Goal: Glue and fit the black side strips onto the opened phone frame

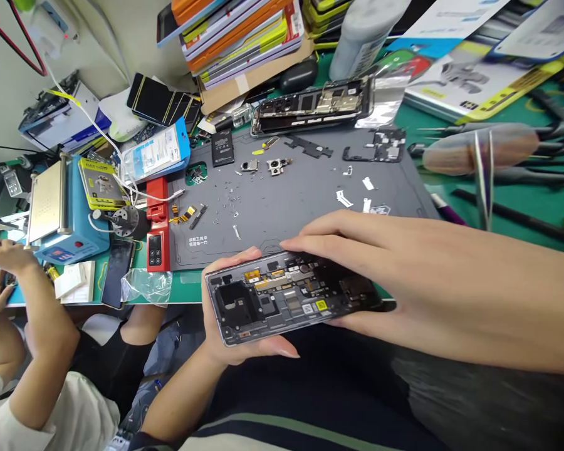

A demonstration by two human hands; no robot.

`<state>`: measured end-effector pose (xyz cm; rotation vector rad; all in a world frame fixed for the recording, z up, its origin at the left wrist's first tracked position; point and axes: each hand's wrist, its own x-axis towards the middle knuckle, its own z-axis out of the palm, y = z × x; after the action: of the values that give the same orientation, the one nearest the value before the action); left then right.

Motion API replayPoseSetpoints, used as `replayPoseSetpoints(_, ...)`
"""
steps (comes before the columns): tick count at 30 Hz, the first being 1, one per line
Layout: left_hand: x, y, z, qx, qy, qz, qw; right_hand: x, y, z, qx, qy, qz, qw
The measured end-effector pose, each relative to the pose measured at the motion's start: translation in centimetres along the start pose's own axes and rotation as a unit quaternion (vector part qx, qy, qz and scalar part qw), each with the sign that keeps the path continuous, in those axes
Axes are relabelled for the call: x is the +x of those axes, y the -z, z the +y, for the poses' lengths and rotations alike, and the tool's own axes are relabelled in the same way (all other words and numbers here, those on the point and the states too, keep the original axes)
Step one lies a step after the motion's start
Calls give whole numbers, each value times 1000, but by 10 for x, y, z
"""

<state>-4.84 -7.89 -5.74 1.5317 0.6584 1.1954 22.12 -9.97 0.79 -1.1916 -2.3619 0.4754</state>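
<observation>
An opened smartphone (282, 307) lies face-up with its inner parts showing: a dark board area, flex cables and a small yellow label. My left hand (230, 338) wraps round its left end from below, thumb along the near edge. Across its right end, my right hand (376, 269) grips it with fingers on the far edge and thumb on the near edge, hiding part of that end. Just beyond lies a grey work mat (272, 207) with tiny screws, a camera module (278, 165), white stickers (344, 199) and a black battery (222, 148).
Another opened phone (314, 103) rests at the mat's far edge. Tweezers (483, 181) and screwdrivers lie at right. A red device (157, 228) stands left of the mat, beside a blue machine (87, 232). A co-worker's hands (9, 263) are at far left. Stacked boxes (244, 37) stand behind.
</observation>
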Motion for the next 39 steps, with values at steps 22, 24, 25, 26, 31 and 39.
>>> replayPoseSetpoints(22, -30, -8, 32, -179, 198, 61, 962, -2, 6, 35, 103, 10, -13, 995)
replayPoseSetpoints(24, -29, 0, 40, -273, 279, 65, 918, -2, 8, 36, 91, 34, -11, 995)
replayPoseSetpoints(25, -26, 4, 41, -301, 322, 68, 895, -2, 9, 36, 84, 47, -11, 995)
replayPoseSetpoints(26, -22, 8, 41, -317, 365, 71, 872, -1, 10, 35, 77, 59, -15, 995)
replayPoseSetpoints(31, -5, 19, 26, -333, 518, 10, 788, 10, 10, 22, 53, 153, -65, 985)
replayPoseSetpoints(39, -2, 14, 19, -346, 586, -167, 714, 16, 12, 11, 113, 125, -102, 980)
